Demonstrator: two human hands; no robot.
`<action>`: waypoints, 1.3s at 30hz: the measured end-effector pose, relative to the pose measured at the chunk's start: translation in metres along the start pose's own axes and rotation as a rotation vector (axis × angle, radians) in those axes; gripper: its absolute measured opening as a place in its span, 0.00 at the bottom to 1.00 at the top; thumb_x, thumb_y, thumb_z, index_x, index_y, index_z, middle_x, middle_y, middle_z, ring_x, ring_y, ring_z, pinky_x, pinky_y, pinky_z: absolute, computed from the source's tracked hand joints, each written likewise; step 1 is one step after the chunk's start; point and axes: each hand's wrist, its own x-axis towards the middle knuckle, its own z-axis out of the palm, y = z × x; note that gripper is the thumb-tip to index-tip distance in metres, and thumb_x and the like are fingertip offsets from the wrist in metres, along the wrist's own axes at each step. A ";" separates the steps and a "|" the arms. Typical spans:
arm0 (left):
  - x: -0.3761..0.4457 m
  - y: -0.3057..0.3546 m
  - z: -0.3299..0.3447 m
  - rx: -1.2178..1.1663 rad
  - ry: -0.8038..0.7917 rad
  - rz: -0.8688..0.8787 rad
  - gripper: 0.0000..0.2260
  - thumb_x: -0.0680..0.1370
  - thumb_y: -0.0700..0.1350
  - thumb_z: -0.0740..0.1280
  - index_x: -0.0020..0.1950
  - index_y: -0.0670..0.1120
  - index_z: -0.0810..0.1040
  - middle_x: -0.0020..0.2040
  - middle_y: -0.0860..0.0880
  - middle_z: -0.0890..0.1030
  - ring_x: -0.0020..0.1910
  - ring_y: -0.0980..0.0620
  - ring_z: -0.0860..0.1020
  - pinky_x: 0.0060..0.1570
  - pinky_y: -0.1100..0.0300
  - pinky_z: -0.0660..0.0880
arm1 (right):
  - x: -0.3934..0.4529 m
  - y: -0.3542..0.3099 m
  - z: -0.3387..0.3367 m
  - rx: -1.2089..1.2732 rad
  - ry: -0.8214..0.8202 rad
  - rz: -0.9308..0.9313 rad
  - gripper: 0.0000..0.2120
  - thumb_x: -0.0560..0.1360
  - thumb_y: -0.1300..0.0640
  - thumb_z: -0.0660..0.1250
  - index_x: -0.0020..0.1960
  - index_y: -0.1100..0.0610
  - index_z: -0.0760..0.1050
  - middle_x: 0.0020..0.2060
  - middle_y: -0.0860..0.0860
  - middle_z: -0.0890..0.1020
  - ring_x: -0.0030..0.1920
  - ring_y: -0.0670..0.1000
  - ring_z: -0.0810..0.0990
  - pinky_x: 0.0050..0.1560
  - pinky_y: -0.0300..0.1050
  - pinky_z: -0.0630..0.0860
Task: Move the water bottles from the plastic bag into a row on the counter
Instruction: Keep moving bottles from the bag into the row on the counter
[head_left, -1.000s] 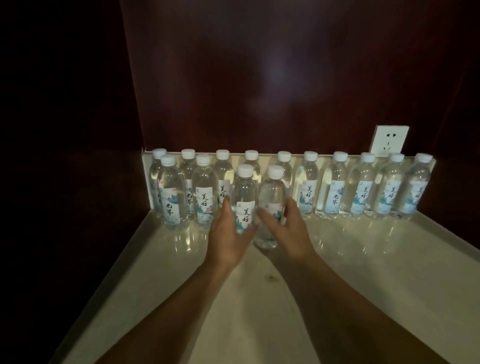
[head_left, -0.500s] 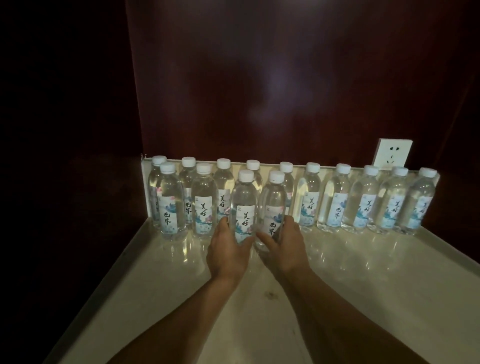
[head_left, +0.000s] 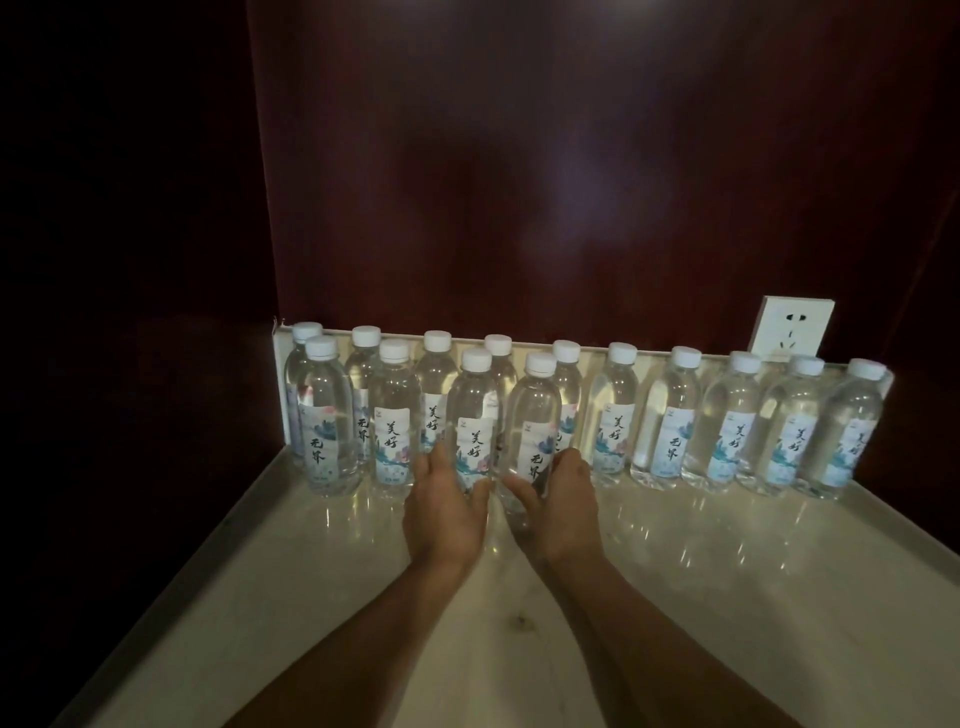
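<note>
While both forearms reach in from the near edge, the left hand (head_left: 447, 512) curls round the lower part of one front-row water bottle (head_left: 475, 421), thumb on its near face and fingers wrapped to its left side. The right hand (head_left: 558, 512) grips the neighbouring bottle (head_left: 535, 421) in the same manner, thumb across the front and fingers round the right side. Each hand is closed to the width of its bottle; the two thumbs lie close together between the bottles. Both held bottles stand upright, bases at or on the pale desk (head_left: 727, 597); contact cannot be confirmed. Two further front-row bottles (head_left: 327, 415) (head_left: 395, 421) stand to the left. Behind them, a back row of bottles (head_left: 675, 415) runs along the low white rear ledge, caps white, labels forward. A wall socket (head_left: 792, 325) sits on the dark red wall above the row's right end.
</note>
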 end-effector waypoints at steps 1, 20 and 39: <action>-0.001 0.000 0.000 0.017 -0.002 0.006 0.30 0.78 0.51 0.71 0.77 0.49 0.64 0.72 0.46 0.70 0.62 0.42 0.79 0.56 0.50 0.76 | -0.001 -0.001 -0.002 -0.030 0.006 -0.013 0.20 0.72 0.51 0.76 0.51 0.54 0.64 0.45 0.51 0.73 0.41 0.47 0.77 0.39 0.45 0.77; -0.002 -0.002 0.006 0.031 0.084 -0.035 0.27 0.78 0.50 0.70 0.74 0.49 0.64 0.70 0.47 0.74 0.62 0.42 0.79 0.56 0.48 0.77 | -0.004 -0.006 0.000 -0.161 0.046 -0.068 0.21 0.75 0.42 0.68 0.54 0.58 0.67 0.51 0.55 0.74 0.45 0.55 0.77 0.40 0.47 0.72; -0.003 -0.004 0.002 0.104 0.049 0.001 0.30 0.77 0.50 0.72 0.75 0.46 0.64 0.69 0.45 0.69 0.62 0.43 0.76 0.53 0.49 0.75 | -0.007 -0.010 0.005 -0.254 0.072 -0.030 0.19 0.75 0.42 0.69 0.52 0.55 0.68 0.49 0.52 0.76 0.49 0.54 0.78 0.46 0.52 0.78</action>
